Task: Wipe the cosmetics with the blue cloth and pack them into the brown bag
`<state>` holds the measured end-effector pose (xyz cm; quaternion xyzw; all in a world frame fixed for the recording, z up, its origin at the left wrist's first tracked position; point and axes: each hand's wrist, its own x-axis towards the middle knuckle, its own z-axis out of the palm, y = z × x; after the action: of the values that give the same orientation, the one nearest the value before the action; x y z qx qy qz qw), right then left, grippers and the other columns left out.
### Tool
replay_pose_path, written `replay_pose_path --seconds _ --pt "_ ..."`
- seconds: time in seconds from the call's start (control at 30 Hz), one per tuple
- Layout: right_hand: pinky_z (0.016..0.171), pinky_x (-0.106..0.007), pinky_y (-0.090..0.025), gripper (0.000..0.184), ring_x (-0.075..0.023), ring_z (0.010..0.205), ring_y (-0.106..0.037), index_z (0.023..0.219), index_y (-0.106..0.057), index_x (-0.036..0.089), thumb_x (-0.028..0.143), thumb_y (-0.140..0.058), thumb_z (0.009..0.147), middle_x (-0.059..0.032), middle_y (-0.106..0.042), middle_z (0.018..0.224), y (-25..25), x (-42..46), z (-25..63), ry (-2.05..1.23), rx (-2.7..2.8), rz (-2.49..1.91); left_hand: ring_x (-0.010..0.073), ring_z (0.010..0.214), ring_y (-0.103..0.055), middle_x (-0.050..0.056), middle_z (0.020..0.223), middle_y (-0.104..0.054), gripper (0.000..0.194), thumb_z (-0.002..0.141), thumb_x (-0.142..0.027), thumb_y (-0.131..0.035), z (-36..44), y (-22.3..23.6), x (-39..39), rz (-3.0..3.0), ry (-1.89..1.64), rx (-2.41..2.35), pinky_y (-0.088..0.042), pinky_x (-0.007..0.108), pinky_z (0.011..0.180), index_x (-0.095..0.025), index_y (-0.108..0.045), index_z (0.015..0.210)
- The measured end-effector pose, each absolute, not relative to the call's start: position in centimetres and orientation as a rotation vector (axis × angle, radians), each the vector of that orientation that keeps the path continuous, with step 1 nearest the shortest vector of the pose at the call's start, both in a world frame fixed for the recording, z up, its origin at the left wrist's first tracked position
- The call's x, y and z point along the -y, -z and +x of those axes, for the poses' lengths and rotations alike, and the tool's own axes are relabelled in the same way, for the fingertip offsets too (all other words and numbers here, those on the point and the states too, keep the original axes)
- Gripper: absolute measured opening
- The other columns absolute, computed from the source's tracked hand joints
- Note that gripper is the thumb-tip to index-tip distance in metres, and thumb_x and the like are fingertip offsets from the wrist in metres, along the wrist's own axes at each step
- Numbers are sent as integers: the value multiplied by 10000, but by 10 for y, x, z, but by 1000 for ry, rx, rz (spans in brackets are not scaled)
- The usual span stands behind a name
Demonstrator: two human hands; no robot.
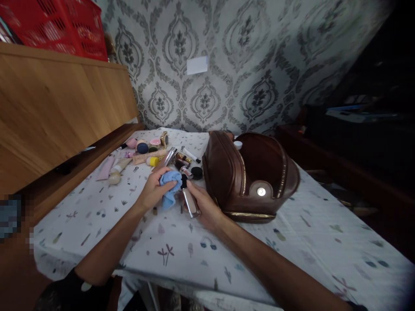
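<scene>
My left hand (pixel 154 188) is closed around a light blue cloth (pixel 170 187) just above the table (pixel 181 255). My right hand (pixel 203 204) grips a slim cosmetic tube (pixel 189 199) with a black cap and a pale body, its cap end touching the cloth. Both hands are at the table's middle, just left of an open brown leather bag (pixel 249 177). A small round item (pixel 261 191) lies inside the bag.
Several cosmetics (pixel 152 154) lie scattered at the table's far left: tubes, round compacts, lipsticks. A wooden cabinet (pixel 55 112) with a red crate (pixel 61 23) on top stands to the left. Patterned wallpaper (pixel 227 65) is behind. Dark furniture (pixel 356 142) is at right.
</scene>
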<state>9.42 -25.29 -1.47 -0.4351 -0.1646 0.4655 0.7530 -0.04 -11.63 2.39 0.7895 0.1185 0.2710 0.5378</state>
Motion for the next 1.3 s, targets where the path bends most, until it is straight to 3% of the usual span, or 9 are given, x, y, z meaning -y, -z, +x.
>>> replay_pose_path --seconds 0.27,0.4,0.6,0.8,0.97,1.17,1.3 --pt "497 -222 -460 470 -116 543 -573 899 -627 222 537 -856 635 62 -622 642 22 251 97 -931 257 -865 149 730 -551 -2 796 -588 222 770 -318 -685 -5 -23 124 1986 -374 -108 -455 234 660 -157 -628 912" --pt "497 -240 -473 427 -152 584 -623 950 -615 237 523 -813 701 41 -661 678 25 249 99 -958 240 -869 143 709 -547 -6 773 -589 223 751 -314 -696 -6 -24 121 1991 -368 -89 -450 223 635 -156 -639 897" --pt "429 -260 -472 351 -154 511 -599 971 -615 227 532 -703 820 15 -675 678 20 250 99 -1071 229 -864 142 699 -552 -15 767 -601 230 778 -339 -665 -1 -20 117 1945 -630 -270 -454 228 646 -161 -624 918" --pt "423 -211 -460 430 -119 505 -590 873 -631 198 502 -853 666 42 -642 641 14 254 96 -1008 294 -867 148 746 -555 -5 817 -604 146 772 -247 -639 -3 -23 126 2129 -505 -118 -441 226 658 -164 -640 892" --pt "472 -222 -488 412 -125 525 -610 854 -648 180 471 -865 658 28 -661 639 18 253 97 -1028 258 -851 123 646 -506 -19 741 -574 189 754 -269 -662 -8 -28 125 2034 -271 -41 -401 210 581 -158 -644 905" --pt "487 -235 -511 299 -138 525 -620 889 -634 196 381 -815 740 17 -684 650 19 251 98 -987 246 -827 144 719 -550 -5 790 -597 229 770 -328 -669 -4 -24 118 1946 -624 -238 -449 225 651 -154 -630 914" --pt "449 -239 -494 261 -146 498 -610 892 -606 215 381 -773 779 30 -664 624 18 251 97 -1023 247 -858 139 691 -551 -17 771 -581 228 788 -329 -655 -2 -19 118 1963 -564 -237 -448 222 627 -162 -609 936"
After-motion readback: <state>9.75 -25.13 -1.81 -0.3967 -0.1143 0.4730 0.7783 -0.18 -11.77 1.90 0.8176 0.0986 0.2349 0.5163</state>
